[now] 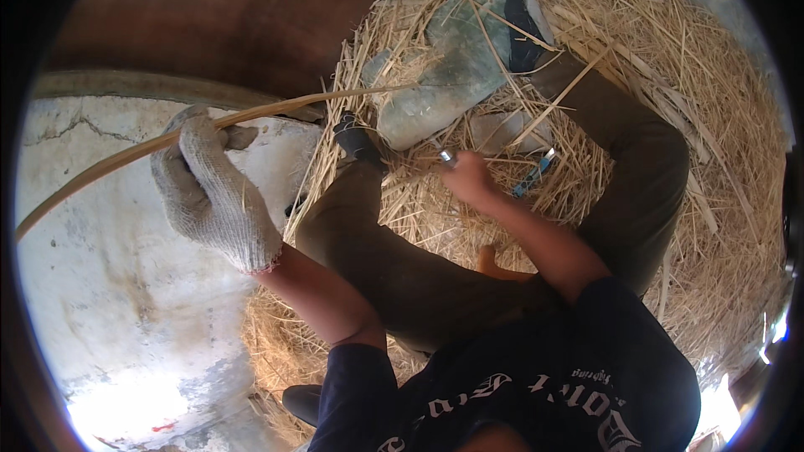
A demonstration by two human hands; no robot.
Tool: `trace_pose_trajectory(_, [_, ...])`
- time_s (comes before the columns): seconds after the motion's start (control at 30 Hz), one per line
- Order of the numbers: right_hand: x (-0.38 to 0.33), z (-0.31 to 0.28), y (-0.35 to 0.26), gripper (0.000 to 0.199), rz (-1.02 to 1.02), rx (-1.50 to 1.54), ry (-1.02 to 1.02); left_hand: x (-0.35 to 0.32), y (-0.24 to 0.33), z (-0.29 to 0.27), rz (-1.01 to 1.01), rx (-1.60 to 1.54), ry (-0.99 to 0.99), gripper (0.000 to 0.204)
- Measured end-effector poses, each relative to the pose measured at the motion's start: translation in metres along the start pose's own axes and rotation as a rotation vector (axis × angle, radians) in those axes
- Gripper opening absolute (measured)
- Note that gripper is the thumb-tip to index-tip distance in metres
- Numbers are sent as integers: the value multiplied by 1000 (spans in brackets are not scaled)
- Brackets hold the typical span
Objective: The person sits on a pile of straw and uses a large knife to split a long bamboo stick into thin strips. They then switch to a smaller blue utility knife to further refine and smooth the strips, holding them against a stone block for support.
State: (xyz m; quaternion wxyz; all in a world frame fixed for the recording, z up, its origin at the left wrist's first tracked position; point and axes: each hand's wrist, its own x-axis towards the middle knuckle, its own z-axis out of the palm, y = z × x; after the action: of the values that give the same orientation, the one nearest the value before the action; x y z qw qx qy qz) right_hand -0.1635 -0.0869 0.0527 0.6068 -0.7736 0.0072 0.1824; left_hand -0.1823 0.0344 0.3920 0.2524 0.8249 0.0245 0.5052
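Far left: plaster wall (109, 234), off-white, cracked and stained. Upper left: panel (209, 17), reddish brown, smooth.

Long wooden strip (276, 107), tan, slender, gently bowed; enters at the left edge of the frame, rises rightward and tapers to a fine tip near upper centre, over the pale sheet.

Left hand (219, 192), in an off-white knitted glove with reddish cuff edging; left of centre, fingers closed about the strip, pinching it near the fingertips.

Left shoe (358, 141), dark, at centre left of the straw.

Sheet (469, 50), pale greenish grey, creased, upper centre, lying on the straw.

Tool (448, 156), metal end showing, remainder hidden in the grip; centre of the frame.

Right hand (473, 180), bare, curled round the tool, well apart from the strip.

Curved orange object (502, 265), just below centre, partly hidden by the trousers (636, 134), which are dark brown.

Right shoe (521, 33), black, upper centre right.

Blue implement (533, 174), slim, shiny-ended, resting on straw right of the right hand.

Straw (737, 201), loose and dry, heaped across the right side.
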Motion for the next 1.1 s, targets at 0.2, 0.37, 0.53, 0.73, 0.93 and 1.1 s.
trace_pose_trajectory(0.2, [-21,12,-49,20,-407,128,-20,3,-13,1,-94,-230,85,20])
trace_pose_trajectory(0.37, [13,0,57,20,259,-251,-47,0,-4,8,-81,-168,-46,16])
trace_pose_trajectory(0.53, [-8,-3,-18,25,54,-37,-25,0,-7,-1,-94,-95,39,18])
trace_pose_trajectory(0.73, [-9,13,-22,21,-314,98,22,1,-15,-4,-58,-168,8,19])
trace_pose_trajectory(0.93, [18,-5,63,12,196,-348,50,3,-38,-4,2,-33,-37,29])
trace_pose_trajectory(1.1, [-6,16,-14,20,3,94,-80,11,-57,18,139,-658,142,58])
